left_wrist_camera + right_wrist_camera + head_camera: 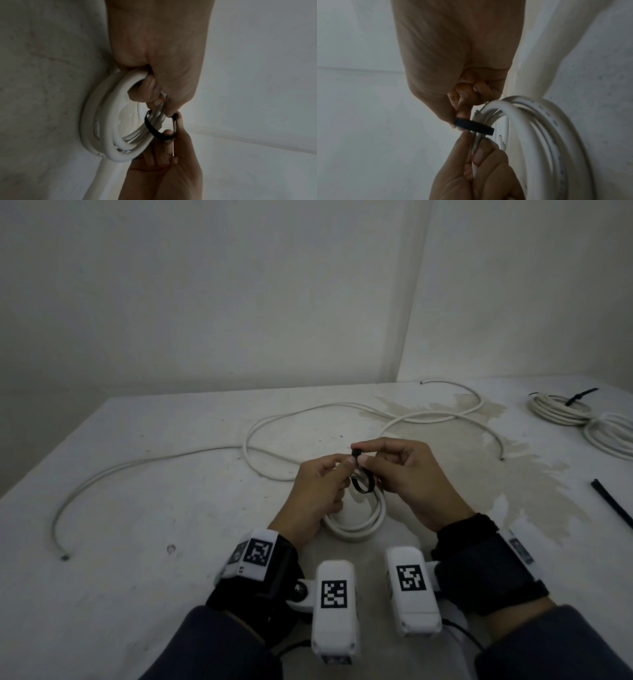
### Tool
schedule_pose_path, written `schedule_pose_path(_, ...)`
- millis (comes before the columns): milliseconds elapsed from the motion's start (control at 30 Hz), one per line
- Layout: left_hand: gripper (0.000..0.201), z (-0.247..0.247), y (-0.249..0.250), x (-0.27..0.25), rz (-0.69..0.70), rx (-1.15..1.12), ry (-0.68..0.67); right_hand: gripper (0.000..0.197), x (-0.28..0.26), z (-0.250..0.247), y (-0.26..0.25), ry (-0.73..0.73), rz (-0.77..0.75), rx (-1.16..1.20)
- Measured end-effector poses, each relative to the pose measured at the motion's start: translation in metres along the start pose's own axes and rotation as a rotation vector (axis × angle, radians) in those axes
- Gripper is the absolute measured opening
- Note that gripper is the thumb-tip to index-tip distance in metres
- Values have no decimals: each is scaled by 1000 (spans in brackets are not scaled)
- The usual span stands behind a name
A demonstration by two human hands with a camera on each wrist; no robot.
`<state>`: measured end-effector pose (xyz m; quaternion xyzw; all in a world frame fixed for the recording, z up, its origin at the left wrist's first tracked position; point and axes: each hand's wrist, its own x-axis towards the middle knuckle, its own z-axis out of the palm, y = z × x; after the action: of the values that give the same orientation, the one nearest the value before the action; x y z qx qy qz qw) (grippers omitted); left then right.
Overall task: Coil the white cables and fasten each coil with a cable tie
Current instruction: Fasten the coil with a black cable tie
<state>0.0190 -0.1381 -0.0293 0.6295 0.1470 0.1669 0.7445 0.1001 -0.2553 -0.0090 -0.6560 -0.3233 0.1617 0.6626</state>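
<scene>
From the head camera, the small coil of white round plastic cable (pixel 356 522) lies on the pale, stained table top (pixel 154 508) just in front of the person, its far edge lifted between both hands, probably so the tie can pass under the bundled turns. The black plastic cable tie (pixel 361 482) loops round that raised edge. The left hand (pixel 317 491) has its fingers curled round the coil's strands, and the right hand (pixel 407 477) pinches the tie's head between thumb and forefinger just above the coil. Beyond the coil a long loose white cable (pixel 342 409) sprawls uncoiled. Far right of the coil sit two finished white coils (pixel 561 409), the farther one with a black tie, and a spare black tie strip (pixel 613 505) lies to the coil's right.

From the left wrist camera, the left hand (pixel 159 54) clamps several turns of the coil (pixel 106 121) in its curled fingers, keeping them together. The black tie (pixel 154 128) forms an open, still slack loop around the turns beside those fingers. The right hand (pixel 168 169) nips the tie's upper end.

From the right wrist camera, the right hand (pixel 458 60) grips the ridged tie (pixel 474 125) at the coil's (pixel 530 135) near edge; the left hand (pixel 479 175) holds the strands just below it. I judge tightening comes next.
</scene>
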Motion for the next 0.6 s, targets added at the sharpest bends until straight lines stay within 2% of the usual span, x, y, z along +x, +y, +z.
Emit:
schedule_pose_path(400,32,1,1,-2,-3,6,16,19,-1,6,1,10,12,-16)
schedule_pose_path(533,28,1,3,-3,34,4,16,18,0,6,0,45,21,55)
schedule_pose_path(600,34,0,3,-3,43,-22,29,18,1,6,0,42,24,70)
